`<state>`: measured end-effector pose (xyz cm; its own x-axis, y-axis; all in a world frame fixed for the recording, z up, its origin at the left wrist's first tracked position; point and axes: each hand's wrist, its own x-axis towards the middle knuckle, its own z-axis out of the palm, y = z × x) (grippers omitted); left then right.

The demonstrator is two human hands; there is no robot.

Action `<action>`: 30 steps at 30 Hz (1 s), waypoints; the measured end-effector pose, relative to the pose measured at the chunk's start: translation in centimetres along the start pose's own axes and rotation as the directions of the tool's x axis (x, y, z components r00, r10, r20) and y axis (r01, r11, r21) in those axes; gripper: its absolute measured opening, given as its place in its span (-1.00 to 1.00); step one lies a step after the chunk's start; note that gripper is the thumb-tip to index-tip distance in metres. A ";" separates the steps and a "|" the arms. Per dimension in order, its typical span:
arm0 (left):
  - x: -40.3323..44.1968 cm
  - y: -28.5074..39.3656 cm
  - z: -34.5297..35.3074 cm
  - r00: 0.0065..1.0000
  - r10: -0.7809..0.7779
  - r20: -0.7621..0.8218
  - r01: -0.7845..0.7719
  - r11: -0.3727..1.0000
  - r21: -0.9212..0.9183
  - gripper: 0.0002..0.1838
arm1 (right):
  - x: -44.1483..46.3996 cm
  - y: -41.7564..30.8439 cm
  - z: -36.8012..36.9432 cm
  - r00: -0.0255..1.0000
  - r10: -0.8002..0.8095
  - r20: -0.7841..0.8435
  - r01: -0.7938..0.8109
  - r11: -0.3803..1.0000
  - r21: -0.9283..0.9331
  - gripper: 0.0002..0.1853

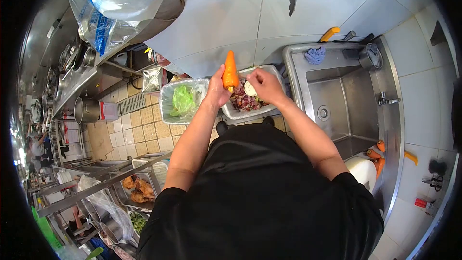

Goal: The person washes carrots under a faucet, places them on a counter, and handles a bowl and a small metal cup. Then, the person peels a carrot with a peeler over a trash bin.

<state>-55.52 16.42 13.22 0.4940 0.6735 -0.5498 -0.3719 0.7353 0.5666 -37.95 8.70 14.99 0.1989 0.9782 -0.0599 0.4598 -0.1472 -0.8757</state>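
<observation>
An orange carrot (pixel 230 71) stands nearly upright in my left hand (pixel 219 88), its narrow tip up and its stem end down. To its right, my right hand (pixel 266 85) is closed, fingers bent; whatever it may hold is too small to make out. Both hands are over a lined bin (pixel 244 114) with purple and pale scraps (pixel 244 101) inside. A round whitish piece (pixel 250 88) shows just left of my right hand. Left of that bin stands another lined bin (pixel 167 101) with a light green bag or leaf (pixel 183 100).
A steel sink (pixel 328 94) is at the right, with a blue cloth (pixel 315 55) on its rim and carrots (pixel 379 163) near its lower end. Roasted meat (pixel 140 190) lies in a tray at lower left. Plastic bags (pixel 120 0) hang at upper left.
</observation>
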 end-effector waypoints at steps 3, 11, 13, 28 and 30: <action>-0.6 0.0 1.4 1.000 -0.004 0.024 0.005 0.999 -0.048 -0.58 | -1.3 -3.5 -0.2 0.980 -0.199 0.021 0.200 0.972 -0.124 -0.68; -1.0 -0.4 1.4 0.997 0.025 0.067 -0.023 1.000 -0.019 -0.56 | -0.8 -4.5 -0.8 0.974 -0.207 0.093 0.224 0.946 -0.235 -0.68; -1.9 -0.2 1.5 0.991 0.008 0.136 -0.015 0.998 0.053 -0.55 | 0.0 -3.9 -1.4 0.976 -0.171 0.133 0.193 0.964 -0.180 -0.67; -0.6 0.5 1.5 0.991 0.087 0.101 -0.102 0.982 0.159 -0.49 | 2.6 -1.8 0.2 0.993 -0.117 -0.011 0.116 0.964 0.240 -0.72; -0.3 0.3 2.2 0.994 0.092 -0.056 -0.091 0.995 0.027 -0.53 | 1.1 -2.6 1.1 0.928 -0.369 0.052 0.348 0.908 0.231 -0.69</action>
<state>-54.02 16.31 14.92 0.4124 0.7418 -0.5289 -0.3941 0.6687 0.6305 -39.90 10.35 16.65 -0.0303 0.9696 0.2427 0.2869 0.2410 -0.9271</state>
